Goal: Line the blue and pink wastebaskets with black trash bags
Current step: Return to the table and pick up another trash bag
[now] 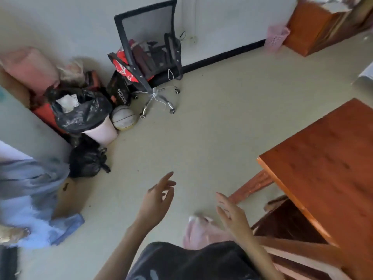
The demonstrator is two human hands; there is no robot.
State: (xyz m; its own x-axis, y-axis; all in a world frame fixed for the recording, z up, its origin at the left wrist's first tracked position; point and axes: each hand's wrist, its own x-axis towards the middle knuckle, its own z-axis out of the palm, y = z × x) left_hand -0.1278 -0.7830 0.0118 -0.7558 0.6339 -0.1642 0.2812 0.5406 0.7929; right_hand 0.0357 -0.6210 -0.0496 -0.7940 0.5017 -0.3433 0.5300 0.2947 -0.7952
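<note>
A pale floor (222, 122) fills most of the view, with a wooden table (331, 178) along its right edge and an office chair (149, 57), loaded with clutter, at the far wall. A pink wastebasket (101, 132) stands in the left corner of the floor beside a ball (123, 117), and a black trash bag (80, 112), filled and bulging, is draped over its rim, so this one appears already lined, or in need of changing. A second pink basket (276, 37), of open mesh, is seen at the far wall beside a wooden cabinet (310, 27); no bag can be made out in it. A tied black bag (86, 158) lies on the floor near the corner. No blue wastebasket can be identified; the blurred blue-grey mass at the left edge cannot be told. The left hand (156, 201) and right hand (232, 215) are held apart over the floor, fingers spread, nothing grasped. A fresh bag has likely still to be fetched; it is best shaken fully open before its mouth is folded evenly over a rim. White lettering on a dark bag (119, 91) under the chair is seen but cannot be read reliably.
</note>
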